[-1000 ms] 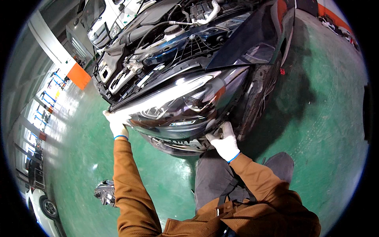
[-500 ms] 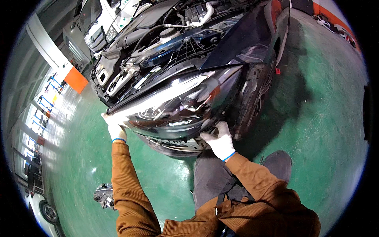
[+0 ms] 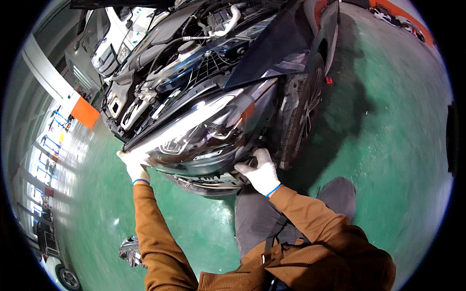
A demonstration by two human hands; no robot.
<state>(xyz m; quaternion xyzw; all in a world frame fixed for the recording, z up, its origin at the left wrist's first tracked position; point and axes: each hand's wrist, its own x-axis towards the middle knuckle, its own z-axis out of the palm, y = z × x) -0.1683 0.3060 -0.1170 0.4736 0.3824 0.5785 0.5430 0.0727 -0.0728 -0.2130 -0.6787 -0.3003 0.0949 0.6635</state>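
A dark-cased headlight (image 3: 187,145) with a clear lens sits at the front corner of a dark blue car, below its fender (image 3: 272,46). At the lamp's left end, my left hand (image 3: 133,167), in a white glove, is closed round the tip; its fingers are partly hidden by glare and the housing. My right hand (image 3: 262,173), gloved alike, grips the lower right edge, thumb toward the lens and some fingers out of sight behind. Under the headlight, a bare front section (image 3: 213,182) of the car shows.
The engine bay (image 3: 194,53) lies open beyond the headlight, with hoses and a white pipe. A front wheel (image 3: 308,106) stands to the right. On the green floor (image 3: 388,160), a dark car part (image 3: 130,251) lies beside my left forearm. A white vehicle (image 3: 109,53) stands at the far left.
The car, headlight and both hands have shifted a little left in the picture as the view moved. Both hands keep their hold on the headlight.
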